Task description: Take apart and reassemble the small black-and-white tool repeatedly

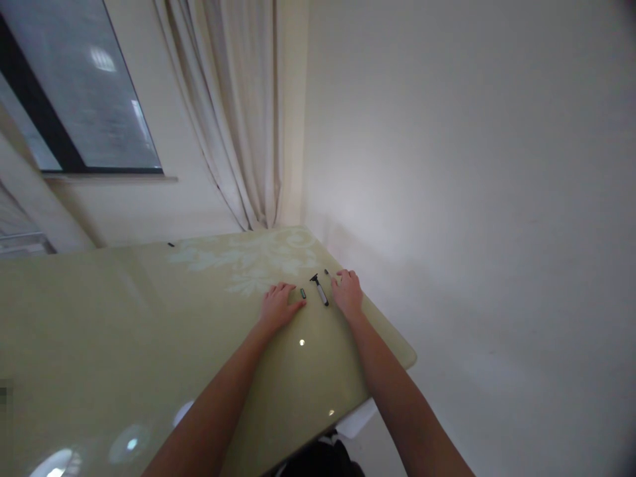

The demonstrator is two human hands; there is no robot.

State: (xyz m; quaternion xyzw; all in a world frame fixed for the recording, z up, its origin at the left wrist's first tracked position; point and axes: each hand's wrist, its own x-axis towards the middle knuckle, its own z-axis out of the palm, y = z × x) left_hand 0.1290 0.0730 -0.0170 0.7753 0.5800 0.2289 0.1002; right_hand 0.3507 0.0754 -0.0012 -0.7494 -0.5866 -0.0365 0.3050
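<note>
A razor [320, 290] with a grey and black handle lies on the glossy table, its head pointing away from me. Left of it is a small dark green piece [303, 293], between the thumb and fingers of my left hand [279, 305], which rests on the table with fingers apart and does not close on the piece. Just beyond the razor's right side lies a small dark item [326, 271], near the fingertips of my right hand [348, 293]. That hand's fingers are spread, with nothing visible in them.
The pale green table [149, 318] has its right edge beside the white wall [472, 199]. A small black object [171, 245] lies near the far edge. Behind are a curtain [248, 119] and a window [99, 86].
</note>
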